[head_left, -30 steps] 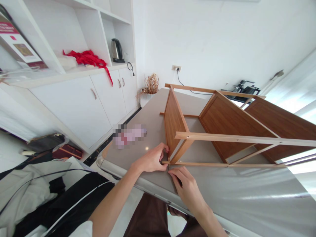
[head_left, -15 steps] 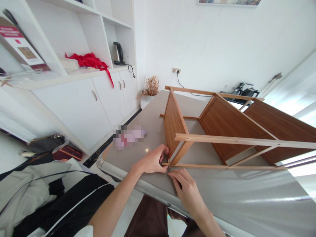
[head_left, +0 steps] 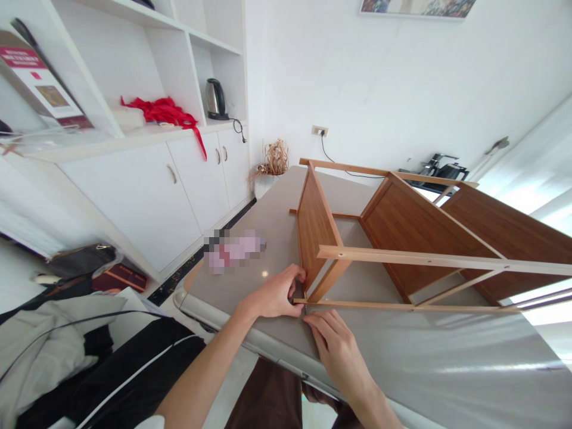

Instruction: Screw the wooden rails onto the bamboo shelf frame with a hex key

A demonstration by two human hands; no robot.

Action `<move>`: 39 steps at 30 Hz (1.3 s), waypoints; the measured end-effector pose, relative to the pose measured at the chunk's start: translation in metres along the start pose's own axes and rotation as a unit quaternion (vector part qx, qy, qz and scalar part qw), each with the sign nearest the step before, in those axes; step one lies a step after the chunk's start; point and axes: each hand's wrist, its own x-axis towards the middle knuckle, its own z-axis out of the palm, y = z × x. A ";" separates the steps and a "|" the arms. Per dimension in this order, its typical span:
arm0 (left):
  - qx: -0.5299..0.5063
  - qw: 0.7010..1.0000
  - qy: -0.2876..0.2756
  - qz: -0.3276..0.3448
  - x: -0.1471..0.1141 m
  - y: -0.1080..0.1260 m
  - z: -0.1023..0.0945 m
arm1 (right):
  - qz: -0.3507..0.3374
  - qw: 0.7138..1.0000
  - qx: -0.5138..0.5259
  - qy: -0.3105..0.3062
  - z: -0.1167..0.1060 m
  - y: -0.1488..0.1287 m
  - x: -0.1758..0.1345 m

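A wooden shelf rack [head_left: 379, 255] lies on its side on the grey table [head_left: 277, 220], its brown panels standing on edge. My left hand [head_left: 277, 293] is closed around the near bottom corner of the rack, fingers on the end panel and thumb by the tip of the lower rail [head_left: 357, 305]. Just in front of that rail tip, my right hand [head_left: 333, 336] pinches a small screw [head_left: 305, 310] pointing at the rail's near side. The fingertips mostly hide the screw, and how deep it sits cannot be seen.
A blurred pinkish item [head_left: 236, 250] lies on the table to the left. White cabinets [head_left: 134, 196] line the left wall, holding a kettle [head_left: 216, 98] and red ribbon [head_left: 165, 111]. Clothes [head_left: 53, 339] are heaped at lower left. Dark appliances [head_left: 442, 167] stand behind the rack.
The view has tilted up slightly. Both hands stay at the same rack corner; the right fingers have shifted slightly, and less of the screw shows.
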 end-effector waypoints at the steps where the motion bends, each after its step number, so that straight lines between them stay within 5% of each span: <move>1: 0.000 1.000 0.000 0.000 0.000 0.000 0.000 | -0.003 1.000 -0.003 -0.007 0.000 0.001 0.000; 8: 0.002 1.000 -0.006 0.000 0.000 -0.002 0.000 | -0.022 0.997 -0.048 -0.053 -0.002 0.002 -0.001; 17: 0.002 1.000 -0.003 0.002 -0.001 -0.001 -0.001 | -0.023 0.989 -0.142 -0.040 -0.003 0.003 0.004; 26: 0.005 1.000 0.000 -0.002 -0.001 -0.003 0.001 | 0.026 0.989 -0.142 0.033 -0.003 0.002 -0.001; 39: 0.006 1.000 -0.002 -0.016 -0.001 -0.001 0.001 | 0.010 0.994 -0.111 -0.015 -0.009 0.008 0.001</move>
